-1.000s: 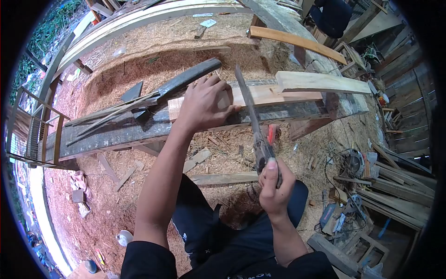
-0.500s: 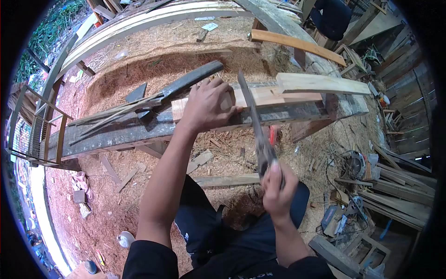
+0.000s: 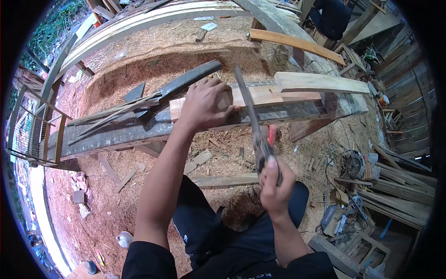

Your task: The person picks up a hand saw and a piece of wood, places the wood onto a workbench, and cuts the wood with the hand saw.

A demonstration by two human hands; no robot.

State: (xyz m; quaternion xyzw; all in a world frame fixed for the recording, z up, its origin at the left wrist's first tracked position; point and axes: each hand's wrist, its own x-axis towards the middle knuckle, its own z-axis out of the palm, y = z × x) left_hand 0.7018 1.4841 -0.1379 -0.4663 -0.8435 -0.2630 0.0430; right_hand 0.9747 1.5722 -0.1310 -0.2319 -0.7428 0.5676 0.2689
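Observation:
My right hand [image 3: 277,189] is wrapped round the dark handle of a handsaw [image 3: 248,100], whose long narrow blade points away from me. The blade crosses over a pale wooden plank [image 3: 260,96], just right of my left hand. My left hand [image 3: 206,103] is closed over a small wooden block [image 3: 225,100] on the plank, its thumb pointing right. Much of the block is hidden under the palm and fingers. Beneath the plank is a worn, paint-spotted beam [image 3: 125,134] serving as a bench. I cannot tell whether the blade touches the wood.
A second pale board [image 3: 320,83] rests on the right end of the beam. Left of my hand lie dark wood strips [image 3: 190,79] and a dark triangular piece [image 3: 134,92]. Sawdust and offcuts cover the ground. A circular saw [image 3: 356,162] and stacked timber [image 3: 395,200] are at the right.
My right hand and the saw have moved slightly forward and to the left. My left hand stays on the block.

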